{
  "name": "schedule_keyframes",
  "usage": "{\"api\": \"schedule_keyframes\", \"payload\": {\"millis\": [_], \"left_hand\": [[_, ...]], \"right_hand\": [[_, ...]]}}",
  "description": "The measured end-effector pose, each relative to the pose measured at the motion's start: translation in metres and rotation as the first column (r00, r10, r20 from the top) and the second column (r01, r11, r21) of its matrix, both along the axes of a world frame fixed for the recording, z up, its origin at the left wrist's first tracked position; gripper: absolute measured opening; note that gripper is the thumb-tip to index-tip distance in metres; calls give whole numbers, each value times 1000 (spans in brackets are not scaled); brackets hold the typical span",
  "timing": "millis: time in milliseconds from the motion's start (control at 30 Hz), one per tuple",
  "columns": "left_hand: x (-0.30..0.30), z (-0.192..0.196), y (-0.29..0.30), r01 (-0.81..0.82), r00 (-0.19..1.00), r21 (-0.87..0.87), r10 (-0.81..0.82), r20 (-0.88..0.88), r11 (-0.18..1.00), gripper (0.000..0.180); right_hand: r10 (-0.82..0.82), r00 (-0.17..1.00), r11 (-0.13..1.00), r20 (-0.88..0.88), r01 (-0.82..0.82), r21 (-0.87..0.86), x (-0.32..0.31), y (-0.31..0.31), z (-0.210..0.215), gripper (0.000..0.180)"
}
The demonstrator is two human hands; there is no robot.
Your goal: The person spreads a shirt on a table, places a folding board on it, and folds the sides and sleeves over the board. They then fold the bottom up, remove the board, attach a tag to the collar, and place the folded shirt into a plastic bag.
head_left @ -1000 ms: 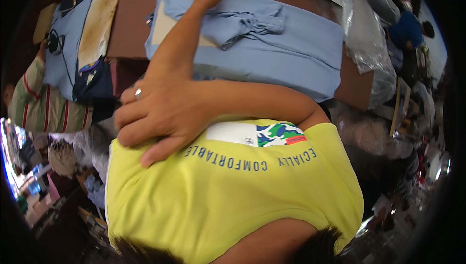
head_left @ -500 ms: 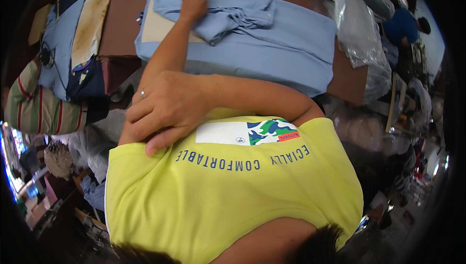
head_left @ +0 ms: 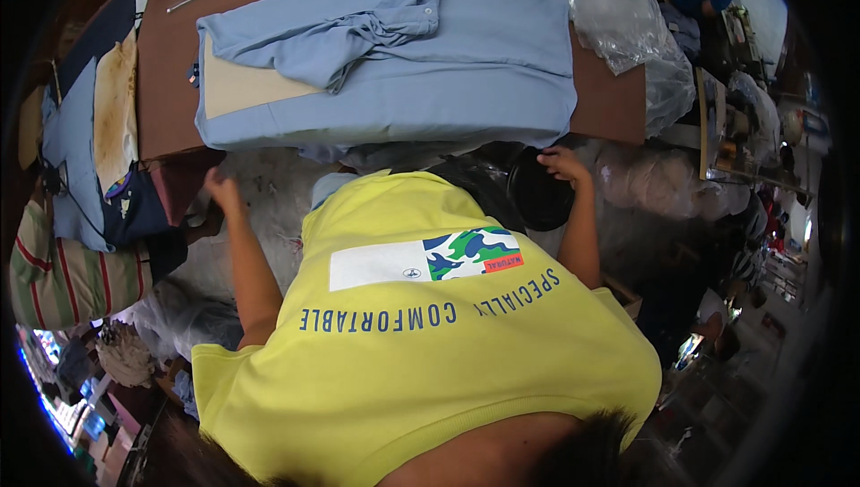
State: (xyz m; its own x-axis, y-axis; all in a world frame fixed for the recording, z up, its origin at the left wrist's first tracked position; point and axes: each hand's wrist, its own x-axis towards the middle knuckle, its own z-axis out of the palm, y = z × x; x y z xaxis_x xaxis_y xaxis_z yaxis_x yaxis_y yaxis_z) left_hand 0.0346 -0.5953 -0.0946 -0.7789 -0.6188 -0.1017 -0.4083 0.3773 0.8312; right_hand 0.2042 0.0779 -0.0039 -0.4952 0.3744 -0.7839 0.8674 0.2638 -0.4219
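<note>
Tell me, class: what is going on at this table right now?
A person in a yellow t-shirt stands at a brown table on which a light blue shirt lies part-folded around a pale card insert. Neither hand is on the shirt. The left hand is below the table's near edge, by a dark cloth. The right hand rests on the rim of a round black object under the table's edge. Clear plastic bags lie at the right end.
</note>
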Motion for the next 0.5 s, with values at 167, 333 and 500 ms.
{"api": "schedule_keyframes", "payload": {"millis": [167,333,500], "left_hand": [[4,-10,58,309,870,618,-478,123,723,76],[7,-67,61,322,696,620,-623,357,715,71],[25,-44,69,336,740,526,-564,365,781,57]], "right_hand": [[-438,859,896,-267,393,-204,2,10,-47,40],[-433,875,860,-217,329,-390,8,-14,-53,56],[-478,843,818,-246,326,-474,38,-9,-40,46]]}}
